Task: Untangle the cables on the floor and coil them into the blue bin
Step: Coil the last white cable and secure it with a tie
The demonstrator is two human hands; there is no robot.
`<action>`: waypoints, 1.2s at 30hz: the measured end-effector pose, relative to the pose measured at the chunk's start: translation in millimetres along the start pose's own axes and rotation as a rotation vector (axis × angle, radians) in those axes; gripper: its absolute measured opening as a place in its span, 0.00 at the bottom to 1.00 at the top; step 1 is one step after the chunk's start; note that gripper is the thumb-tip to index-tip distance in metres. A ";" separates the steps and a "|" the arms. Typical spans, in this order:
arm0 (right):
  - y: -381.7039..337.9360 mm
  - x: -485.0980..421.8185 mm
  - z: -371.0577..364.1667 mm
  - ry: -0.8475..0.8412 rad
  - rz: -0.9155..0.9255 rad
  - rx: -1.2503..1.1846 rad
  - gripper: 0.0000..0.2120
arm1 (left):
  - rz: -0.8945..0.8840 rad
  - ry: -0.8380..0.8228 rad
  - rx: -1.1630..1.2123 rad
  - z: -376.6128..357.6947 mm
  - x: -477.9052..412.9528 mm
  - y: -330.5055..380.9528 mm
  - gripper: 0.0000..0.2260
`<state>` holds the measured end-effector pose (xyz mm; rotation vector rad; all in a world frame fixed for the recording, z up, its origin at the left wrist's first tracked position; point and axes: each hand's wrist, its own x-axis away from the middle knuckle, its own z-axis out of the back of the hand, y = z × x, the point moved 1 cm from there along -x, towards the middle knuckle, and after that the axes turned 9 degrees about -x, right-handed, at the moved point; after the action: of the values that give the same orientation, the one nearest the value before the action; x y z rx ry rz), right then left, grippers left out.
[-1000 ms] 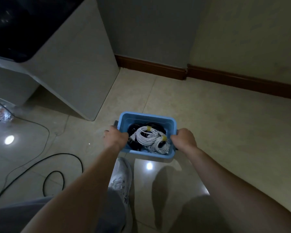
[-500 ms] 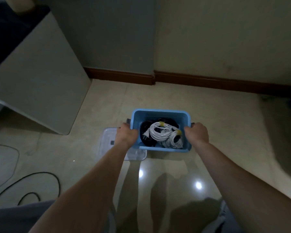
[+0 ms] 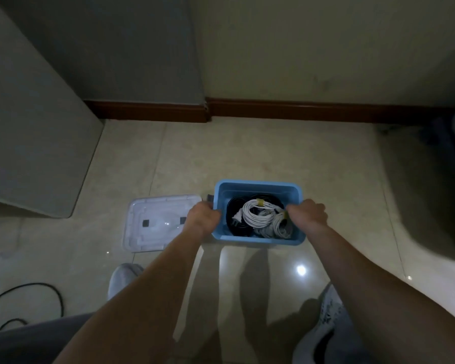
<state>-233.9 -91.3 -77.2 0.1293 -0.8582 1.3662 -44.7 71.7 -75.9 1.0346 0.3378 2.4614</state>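
Observation:
The blue bin (image 3: 256, 185) is held out in front of me above the tiled floor. Inside it lie white cable coils (image 3: 258, 218) bound with yellow ties, on top of black coiled cable (image 3: 233, 222). My left hand (image 3: 202, 219) grips the bin's left rim. My right hand (image 3: 306, 215) grips its right rim, fingers curled over the edge.
A clear plastic lid (image 3: 155, 224) lies on the floor left of the bin. A grey cabinet (image 3: 32, 127) stands at the left, and a brown skirting board (image 3: 273, 110) runs along the wall. A black cable (image 3: 45, 291) loops at the lower left. My shoes (image 3: 122, 279) show below.
The bin has travelled right with both hands still on it. The clear lid has come fully into view, and the cabinet and floor cable have slid leftward in the picture.

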 end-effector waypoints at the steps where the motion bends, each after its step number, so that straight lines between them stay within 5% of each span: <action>1: -7.1 6.3 0.7 0.058 0.030 0.050 0.25 | -0.010 0.006 -0.033 2.6 0.4 -2.1 0.13; 5: -57.6 38.5 -15.1 0.153 0.347 0.110 0.25 | 0.022 0.056 -0.054 29.0 1.8 -24.8 0.20; 11: -115.9 89.8 -96.5 -0.245 0.560 -0.103 0.25 | 0.119 0.107 -0.049 69.0 -3.1 -87.6 0.20; 16: -130.9 105.3 -178.9 -0.457 0.450 -0.060 0.31 | 0.242 0.137 -0.169 83.9 -22.5 -156.0 0.26; 20: -123.1 91.5 -222.1 -0.465 0.272 0.037 0.36 | 0.288 0.110 -0.221 78.5 -38.5 -188.8 0.30; 26: -117.1 75.2 -249.1 -0.458 0.091 0.038 0.45 | 0.374 0.009 0.082 63.9 -60.7 -204.5 0.36; 29: -121.6 80.7 -252.1 -0.467 0.047 -0.151 0.48 | 0.419 0.040 0.167 60.3 -70.0 -205.4 0.32; 33: -131.1 105.7 -266.9 -0.517 0.052 -0.248 0.62 | 0.478 0.091 0.219 68.6 -69.5 -199.2 0.30; 36: -132.1 124.0 -257.5 -0.478 0.093 -0.009 0.40 | 0.534 0.136 -0.040 76.7 -56.7 -204.0 0.21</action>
<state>-3.5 116.4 -131.3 0.4254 -1.2806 1.4414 108.4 225.4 -136.4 1.0466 0.0520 3.0067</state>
